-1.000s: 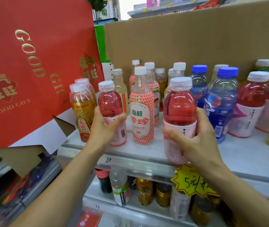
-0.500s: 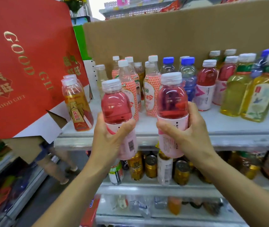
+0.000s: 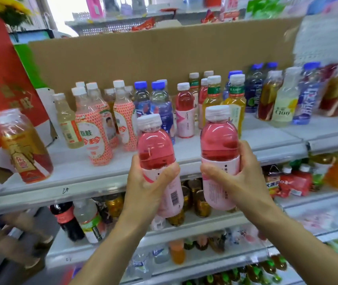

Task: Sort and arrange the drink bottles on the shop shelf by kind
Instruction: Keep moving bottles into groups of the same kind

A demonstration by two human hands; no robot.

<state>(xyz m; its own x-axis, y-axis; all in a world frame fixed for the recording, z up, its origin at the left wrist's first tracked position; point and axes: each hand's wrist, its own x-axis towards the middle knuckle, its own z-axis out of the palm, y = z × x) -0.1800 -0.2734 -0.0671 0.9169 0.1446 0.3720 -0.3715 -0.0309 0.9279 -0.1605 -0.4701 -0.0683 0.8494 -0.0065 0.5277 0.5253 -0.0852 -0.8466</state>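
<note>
Bottles of pink drink fill both our hands. Our left hand (image 3: 149,186) curls fingers and thumb round the label of the left pink bottle (image 3: 155,147), and our right hand (image 3: 238,182) grips the label band of the right pink bottle (image 3: 219,140). We hold both upright in the air, side by side but apart, in front of the shelf (image 3: 77,177) edge and not touching it. Further back on the shelf a matching pink bottle (image 3: 184,103) stands between the blue-capped bottles (image 3: 161,101) and the yellow tea bottles (image 3: 236,103), which looks to us the likely home for this kind.

Both bottles look full, so we judge them fairly heavy for one hand each. Thin plastic like this should give a little under a squeeze. The film label probably offers better purchase than the smooth shoulder above it, so we would grip at the waist. We would set each down base first, since the tall, narrow neighbours could topple at a nudge.
</note>
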